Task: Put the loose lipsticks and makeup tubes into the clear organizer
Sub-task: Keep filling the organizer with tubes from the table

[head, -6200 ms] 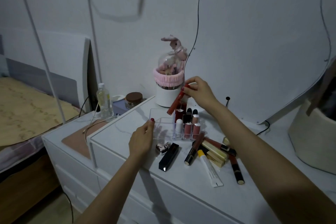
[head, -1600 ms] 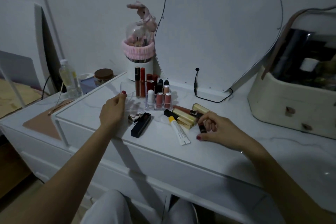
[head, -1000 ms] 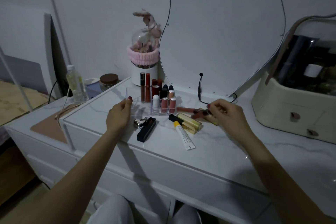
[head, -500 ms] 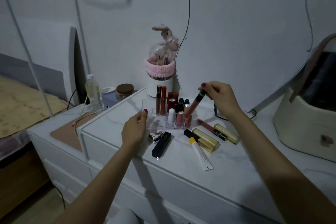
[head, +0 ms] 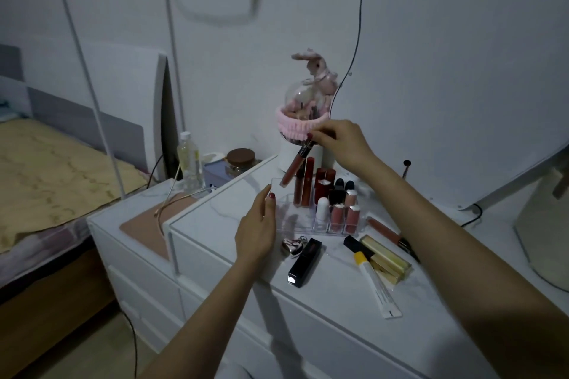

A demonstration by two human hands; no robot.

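Note:
The clear organizer (head: 288,215) stands on the white dresser top and holds several upright lipsticks and gloss tubes on its right side. My left hand (head: 257,228) rests against its left front corner. Pinched by its dark cap in my right hand (head: 340,144), a brownish-red lip gloss tube (head: 294,168) hangs tilted above the organizer's back left. Loose on the dresser lie a black lipstick (head: 304,261), a small silver heart-shaped case (head: 292,245), gold tubes (head: 386,258), a white tube with a yellow cap (head: 375,284) and a pink gloss (head: 386,232).
A white holder with a pink band and a rabbit figure (head: 303,129) stands behind the organizer beside a large mirror (head: 462,71). A cream case (head: 545,224) sits at the right. A bottle (head: 187,160) and brown-lidded jar (head: 240,160) stand on the lower cabinet; a bed lies left.
My right hand picked a gloss tube from the loose pile at the right, lifted it and carried it leftward over the organizer. My left hand stayed at the organizer's corner.

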